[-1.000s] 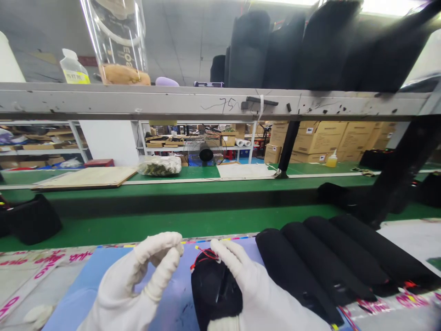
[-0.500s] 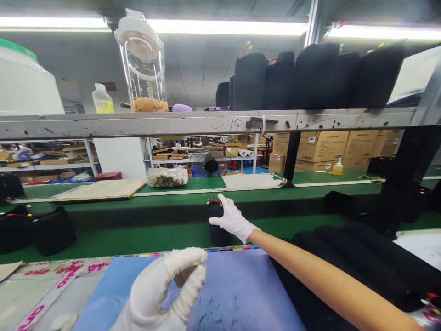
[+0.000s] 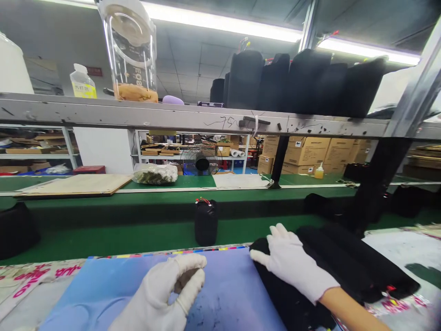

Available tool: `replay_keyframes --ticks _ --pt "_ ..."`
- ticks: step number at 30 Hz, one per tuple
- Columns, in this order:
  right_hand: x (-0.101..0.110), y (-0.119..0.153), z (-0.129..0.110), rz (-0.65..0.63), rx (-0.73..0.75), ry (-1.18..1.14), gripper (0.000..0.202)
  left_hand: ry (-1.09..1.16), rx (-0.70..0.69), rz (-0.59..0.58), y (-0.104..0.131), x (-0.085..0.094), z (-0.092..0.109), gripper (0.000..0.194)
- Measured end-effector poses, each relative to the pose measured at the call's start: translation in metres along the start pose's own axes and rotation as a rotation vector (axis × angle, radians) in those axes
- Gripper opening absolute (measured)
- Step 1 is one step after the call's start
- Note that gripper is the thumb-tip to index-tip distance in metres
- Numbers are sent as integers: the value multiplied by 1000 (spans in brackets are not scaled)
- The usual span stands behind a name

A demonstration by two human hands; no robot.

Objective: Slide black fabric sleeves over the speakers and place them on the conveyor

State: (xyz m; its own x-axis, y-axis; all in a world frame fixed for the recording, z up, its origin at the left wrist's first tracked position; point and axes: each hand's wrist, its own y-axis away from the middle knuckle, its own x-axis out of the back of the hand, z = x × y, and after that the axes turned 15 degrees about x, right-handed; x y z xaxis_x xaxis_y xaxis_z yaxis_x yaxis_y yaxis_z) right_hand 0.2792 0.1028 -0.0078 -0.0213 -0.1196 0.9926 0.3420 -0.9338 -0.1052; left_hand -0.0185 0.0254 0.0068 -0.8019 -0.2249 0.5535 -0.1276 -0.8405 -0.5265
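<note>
The left hand (image 3: 168,294), in a white glove, hovers over the blue mat (image 3: 103,289) on the table, thumb and forefinger curled into a loose ring that holds nothing. Beyond the mat's far edge, a black fabric cylinder (image 3: 206,223) stands upright on the green belt (image 3: 103,230), long axis vertical, red wire at its top, with bare belt on both sides. The right hand (image 3: 292,262), fingers spread flat and gripping nothing, rests on the nearest of the black fabric rolls (image 3: 344,266), which lie side by side, their long axes running from the mat's right edge away to the right.
</note>
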Motion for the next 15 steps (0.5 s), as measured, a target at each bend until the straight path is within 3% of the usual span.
replay_keyframes --ticks 3,5,7,9,11,13,15 --pt "-5 10 -14 -75 40 -141 97 309 290 -126 6 -28 -4 29" --pt "3 14 -25 -78 45 -321 109 622 547 6 10 -52 -8 52" --pt "16 20 -35 -32 56 -618 111 763 665 82 13 -73 -12 85" --pt "26 26 -46 -16 126 -966 115 812 699 64 16 -86 -14 108" --pt "29 31 -57 -52 237 -1238 125 822 660 4 19 -90 -15 118" --pt "22 33 -67 0 398 -1265 134 818 606 -57 24 -89 -15 118" --pt "7 32 -74 151 503 -1128 130 825 576 -98 30 -88 -17 115"
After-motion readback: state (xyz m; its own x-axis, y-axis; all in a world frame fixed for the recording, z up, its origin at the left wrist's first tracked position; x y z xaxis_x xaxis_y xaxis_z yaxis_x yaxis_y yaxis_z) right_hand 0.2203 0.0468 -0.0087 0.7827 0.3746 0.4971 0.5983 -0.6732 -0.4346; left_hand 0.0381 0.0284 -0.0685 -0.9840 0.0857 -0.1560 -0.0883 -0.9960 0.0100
